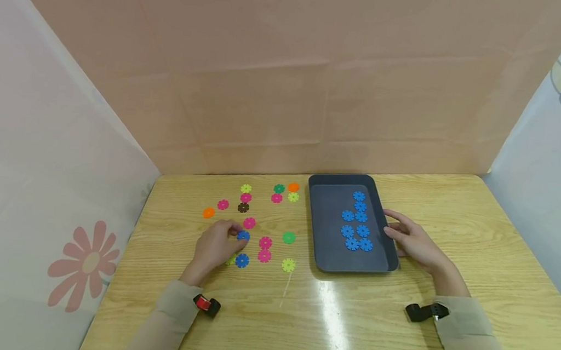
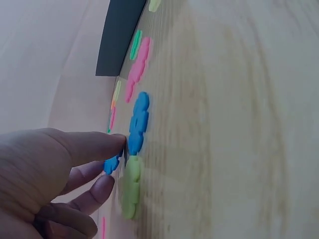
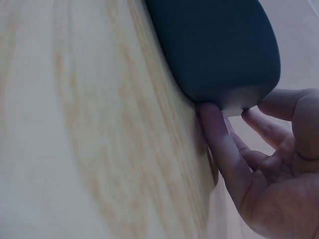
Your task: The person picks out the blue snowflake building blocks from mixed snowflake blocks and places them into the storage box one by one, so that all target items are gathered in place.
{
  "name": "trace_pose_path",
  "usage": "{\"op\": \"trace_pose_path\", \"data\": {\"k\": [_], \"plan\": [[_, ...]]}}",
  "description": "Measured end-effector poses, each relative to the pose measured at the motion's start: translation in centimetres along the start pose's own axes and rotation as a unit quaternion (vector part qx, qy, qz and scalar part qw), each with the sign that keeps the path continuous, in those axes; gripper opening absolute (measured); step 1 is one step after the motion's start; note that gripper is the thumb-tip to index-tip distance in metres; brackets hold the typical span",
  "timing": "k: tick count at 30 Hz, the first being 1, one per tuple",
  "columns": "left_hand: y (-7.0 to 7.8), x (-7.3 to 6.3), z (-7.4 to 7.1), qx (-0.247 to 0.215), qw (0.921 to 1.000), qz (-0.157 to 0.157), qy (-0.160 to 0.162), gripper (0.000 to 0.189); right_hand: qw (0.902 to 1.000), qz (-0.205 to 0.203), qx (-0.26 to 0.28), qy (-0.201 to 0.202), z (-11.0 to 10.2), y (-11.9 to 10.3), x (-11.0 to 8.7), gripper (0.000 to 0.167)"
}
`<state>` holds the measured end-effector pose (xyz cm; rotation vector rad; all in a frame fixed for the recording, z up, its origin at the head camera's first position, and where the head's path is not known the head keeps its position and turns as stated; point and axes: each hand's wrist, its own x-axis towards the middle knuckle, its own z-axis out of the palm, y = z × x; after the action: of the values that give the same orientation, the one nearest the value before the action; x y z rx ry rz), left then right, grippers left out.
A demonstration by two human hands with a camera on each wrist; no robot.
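Observation:
My left hand (image 1: 212, 247) pinches a blue flower-shaped plastic disc (image 1: 243, 237) between thumb and fingers, low over the table; in the left wrist view that disc (image 2: 111, 165) is partly covered by the fingers. Just nearer me lies another blue disc (image 1: 242, 260), beside a yellow-green disc (image 2: 131, 189) that the hand mostly hides from the head view. At the right wall of a dark grey tray (image 1: 327, 239), my right hand (image 1: 417, 245) holds the rim with thumb and fingers. Several blue discs (image 1: 361, 216) lie flat inside the tray, on its right side.
Loose discs in pink (image 1: 265, 242), green (image 1: 289, 238), yellow-green (image 1: 288, 264), orange (image 1: 209, 213) and brown (image 1: 243, 208) lie on the wooden table (image 1: 259, 316) left of the tray. A papered wall (image 1: 267, 86) stands behind, with patterned side panels left and right.

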<state>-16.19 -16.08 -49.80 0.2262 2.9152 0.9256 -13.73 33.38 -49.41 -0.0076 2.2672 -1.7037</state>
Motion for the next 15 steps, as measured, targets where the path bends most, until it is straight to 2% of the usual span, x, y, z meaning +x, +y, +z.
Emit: {"op": "trace_pose_path", "data": {"k": [5, 9, 15], "plan": [[0.0, -0.1, 0.1, -0.012, 0.9997, 0.011, 0.017, 0.024, 1.0000, -0.001, 0.000, 0.000, 0.0, 0.0, 0.0, 0.063], [0.0, -0.2, 0.1, -0.019, 0.9986, 0.034, 0.037, 0.017, 1.0000, -0.004, 0.001, 0.000, 0.0, 0.1, 0.0, 0.063], [1.0, -0.1, 0.0, -0.034, 0.9961, 0.061, 0.054, 0.010, 1.0000, -0.003, 0.001, 0.000, 0.0, 0.0, -0.1, 0.063]]}}
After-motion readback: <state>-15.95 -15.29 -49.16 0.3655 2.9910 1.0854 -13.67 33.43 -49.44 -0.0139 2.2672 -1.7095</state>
